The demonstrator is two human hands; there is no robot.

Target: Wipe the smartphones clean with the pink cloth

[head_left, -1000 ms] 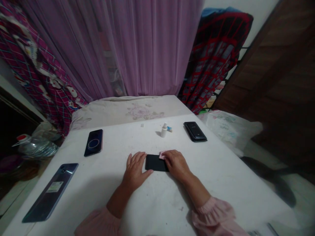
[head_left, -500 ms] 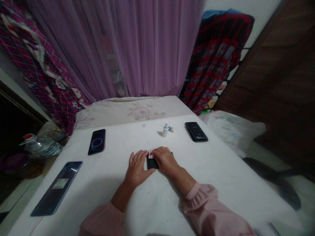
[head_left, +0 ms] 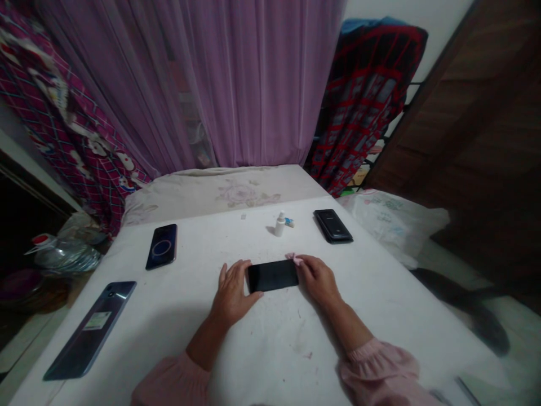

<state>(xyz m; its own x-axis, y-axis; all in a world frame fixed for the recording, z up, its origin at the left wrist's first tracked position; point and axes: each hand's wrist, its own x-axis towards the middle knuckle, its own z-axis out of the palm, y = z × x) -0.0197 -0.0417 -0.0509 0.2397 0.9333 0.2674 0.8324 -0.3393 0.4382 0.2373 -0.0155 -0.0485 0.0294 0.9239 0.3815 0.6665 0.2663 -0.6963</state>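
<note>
A black phone (head_left: 273, 275) lies flat on the white-covered table, its dark face up and its long side running left to right. My left hand (head_left: 232, 293) steadies its left end, with the thumb at the near corner and the fingers at the far corner. At the right end, my right hand (head_left: 319, 279) pinches a small pink cloth (head_left: 295, 258) by the phone's far right corner. Beyond the phone stands a small white spray bottle (head_left: 279, 224), with a little blue-and-white item (head_left: 289, 222) beside it.
Two more phones lie to the left: one with a ring on its screen (head_left: 162, 246), and a larger one face down (head_left: 93, 330) with a pale label. Stacked black phones (head_left: 333, 225) sit at the right. A plastic bag (head_left: 393, 225) is past the table's right edge.
My right hand has slid the pink cloth rightward from the phone's left part to its right end, uncovering the dark face. My left hand stays at the left end.
</note>
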